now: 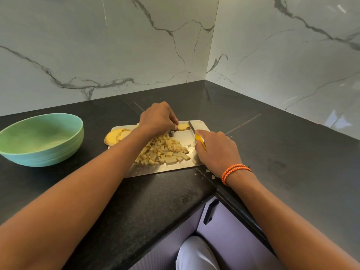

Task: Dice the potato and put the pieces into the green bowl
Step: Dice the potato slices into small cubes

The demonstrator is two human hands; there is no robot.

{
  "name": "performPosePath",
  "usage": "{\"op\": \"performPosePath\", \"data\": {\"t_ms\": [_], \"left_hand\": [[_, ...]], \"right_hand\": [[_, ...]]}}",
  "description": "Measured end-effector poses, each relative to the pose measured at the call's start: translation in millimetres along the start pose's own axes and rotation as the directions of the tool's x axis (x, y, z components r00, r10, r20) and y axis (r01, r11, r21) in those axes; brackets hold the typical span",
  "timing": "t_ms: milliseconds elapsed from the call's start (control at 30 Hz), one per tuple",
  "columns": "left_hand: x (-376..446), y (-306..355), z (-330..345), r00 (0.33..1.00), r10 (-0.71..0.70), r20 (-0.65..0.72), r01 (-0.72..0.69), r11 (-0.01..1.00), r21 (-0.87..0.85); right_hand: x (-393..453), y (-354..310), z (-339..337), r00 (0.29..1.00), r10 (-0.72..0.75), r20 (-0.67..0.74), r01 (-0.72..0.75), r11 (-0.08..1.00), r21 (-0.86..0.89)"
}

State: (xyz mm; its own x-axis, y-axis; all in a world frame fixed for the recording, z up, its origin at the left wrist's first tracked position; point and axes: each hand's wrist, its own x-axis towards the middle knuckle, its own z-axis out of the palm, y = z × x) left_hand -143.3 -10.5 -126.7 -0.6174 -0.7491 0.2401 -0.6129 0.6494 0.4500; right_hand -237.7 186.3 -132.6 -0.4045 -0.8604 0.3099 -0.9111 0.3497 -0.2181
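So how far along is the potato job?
Partly done. A pile of cubes lies on the cutting board. In hand: the left hand steadies a slice while the right hand holds the knife. Left: more slices wait uncut, and the green bowl holds nothing yet.

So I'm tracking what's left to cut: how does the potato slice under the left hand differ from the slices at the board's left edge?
The potato slice lies alone, pinched by the left hand beside the knife. The stacked slices overlap, untouched, overhanging the cutting board. Both are undiced; the green bowl holds no pieces.
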Motion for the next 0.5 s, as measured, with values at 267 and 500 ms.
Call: {"op": "performPosePath", "data": {"t_ms": [267,500], "left_hand": [[0,4,8,0.996,0.088,0.005,-0.089,0.995,0.044],[2,6,13,0.997,0.072,-0.034,-0.069,0.995,0.069]], "right_hand": [[0,-1,1,0.999,-0.011,-0.040,0.012,1.000,0.008],[3,-3,0,0.999,-0.037,0.026,0.037,0.999,-0.001]]}}
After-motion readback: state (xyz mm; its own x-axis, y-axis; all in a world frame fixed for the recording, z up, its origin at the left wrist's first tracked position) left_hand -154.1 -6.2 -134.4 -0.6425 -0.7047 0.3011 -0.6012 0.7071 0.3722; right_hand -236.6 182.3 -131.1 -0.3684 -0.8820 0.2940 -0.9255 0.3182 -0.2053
